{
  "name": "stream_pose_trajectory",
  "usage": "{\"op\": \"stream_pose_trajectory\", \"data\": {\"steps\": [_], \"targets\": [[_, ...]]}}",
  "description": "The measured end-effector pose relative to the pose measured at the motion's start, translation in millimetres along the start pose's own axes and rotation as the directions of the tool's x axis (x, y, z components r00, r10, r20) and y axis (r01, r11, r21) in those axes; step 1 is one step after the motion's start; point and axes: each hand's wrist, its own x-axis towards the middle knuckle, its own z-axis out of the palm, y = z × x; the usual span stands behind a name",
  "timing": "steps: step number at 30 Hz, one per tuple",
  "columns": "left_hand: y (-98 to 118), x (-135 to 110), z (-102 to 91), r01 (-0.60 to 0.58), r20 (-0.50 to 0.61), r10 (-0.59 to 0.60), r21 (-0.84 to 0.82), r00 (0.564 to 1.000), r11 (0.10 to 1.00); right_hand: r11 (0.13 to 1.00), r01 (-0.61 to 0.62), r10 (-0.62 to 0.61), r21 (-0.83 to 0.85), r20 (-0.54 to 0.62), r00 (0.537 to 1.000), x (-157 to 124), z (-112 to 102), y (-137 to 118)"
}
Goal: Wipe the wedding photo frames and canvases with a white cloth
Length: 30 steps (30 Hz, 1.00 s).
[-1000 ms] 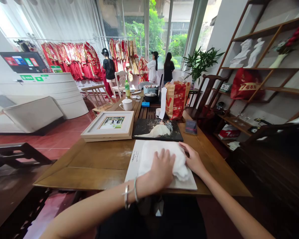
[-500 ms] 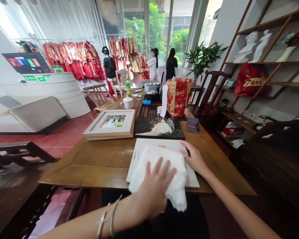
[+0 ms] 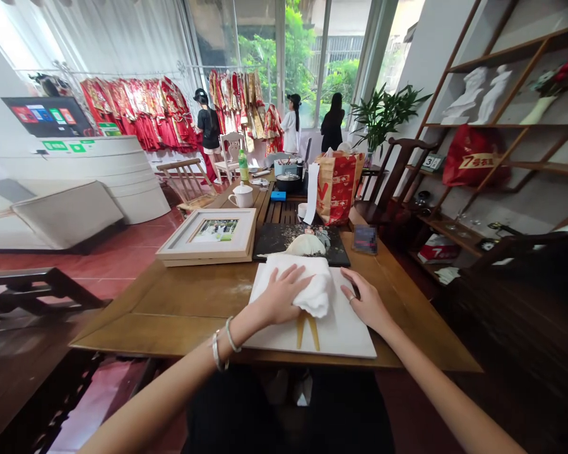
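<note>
A white flat album (image 3: 341, 331) with a gold mark lies on the wooden table (image 3: 189, 302) in front of me. My left hand (image 3: 279, 293) presses a white cloth (image 3: 312, 284) onto the album's far part, fingers spread flat over it. My right hand (image 3: 366, 302) rests with its fingers flat on the album's right edge, beside the cloth, wearing a ring. Just beyond the album lies a dark photo board (image 3: 284, 243), partly covered by the cloth's far edge.
A framed photo (image 3: 211, 234) lies left of the dark board. Further along the table stand a white cup (image 3: 240, 195), a green bottle (image 3: 242, 167), a red-and-gold bag (image 3: 337, 187) and a small card stand (image 3: 365, 239). Three people (image 3: 293, 124) stand by racks of red garments. Shelves line the right wall.
My left hand has pushed the cloth from the album's near edge to its far part, baring a gold mark on the cover. My right hand has stayed on the right edge.
</note>
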Motion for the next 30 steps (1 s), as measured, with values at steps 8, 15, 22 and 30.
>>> {"op": "stream_pose_trajectory", "data": {"steps": [8, 15, 22, 30], "targets": [[-30, -51, 1.6, 0.203, -0.045, -0.201, 0.055, 0.979, 0.978, 1.0, -0.014, 0.014, -0.024, 0.009, 1.0, 0, -1, -6], [1, -114, 8.3, 0.226, -0.027, -0.224, 0.09, 0.974, 0.97, 0.999, -0.004, 0.004, -0.046, 0.004, 1.0, -1, -1, -6], [27, -131, 2.8, 0.123, 0.014, -0.123, 0.0, 0.992, 0.992, 0.999, 0.02, -0.02, -0.047, -0.014, 1.0, 0, 1, 0], [-49, -145, -1.1, 0.467, -0.149, -0.448, 0.129, 0.881, 0.875, 0.994, 0.068, -0.065, -0.08, 0.047, 0.997, -8, -7, -16]]}}
